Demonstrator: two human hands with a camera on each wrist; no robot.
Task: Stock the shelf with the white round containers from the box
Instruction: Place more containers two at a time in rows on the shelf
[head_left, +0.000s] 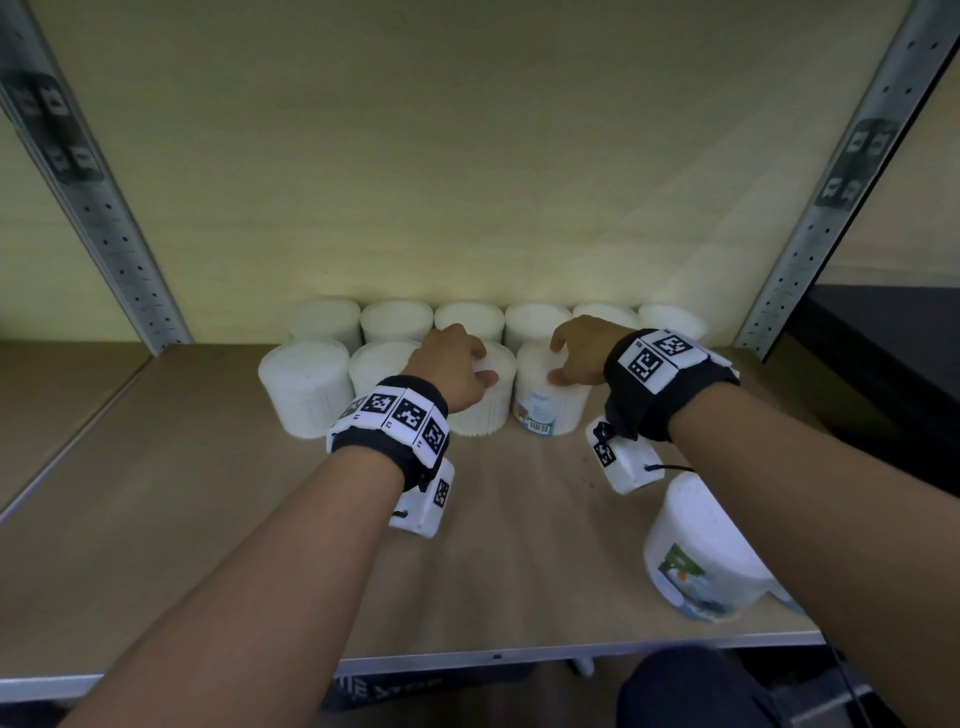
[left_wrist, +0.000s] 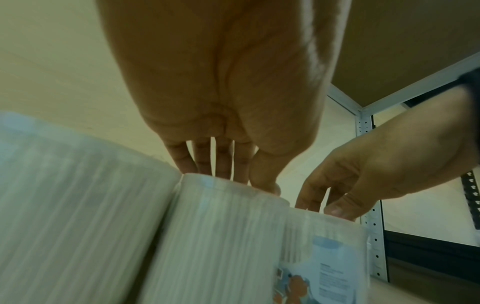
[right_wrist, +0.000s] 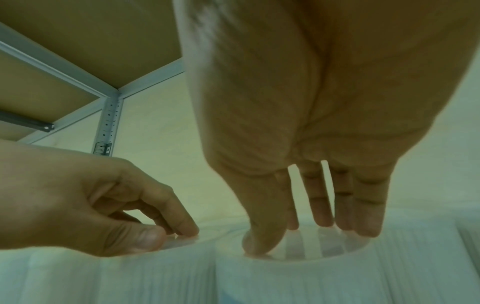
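Observation:
Two rows of white ribbed round containers stand at the back of the wooden shelf (head_left: 208, 545). My left hand (head_left: 480, 366) grips the top of the third container (head_left: 483, 410) in the front row, thumb and curled fingers on its lid rim. In the left wrist view the fingertips (left_wrist: 265, 185) touch that container's top edge (left_wrist: 221, 236). My right hand (head_left: 563, 358) holds the lid of the labelled container (head_left: 550, 405) just to the right of it. The right wrist view shows its thumb and fingertips (right_wrist: 322, 222) planted on that lid (right_wrist: 311, 277).
Another labelled white container (head_left: 696, 551) stands alone near the shelf's front right edge, under my right forearm. Perforated metal uprights (head_left: 93, 208) (head_left: 831, 208) frame the bay. A wall closes the back, and a shelf board (right_wrist: 78, 41) lies overhead.

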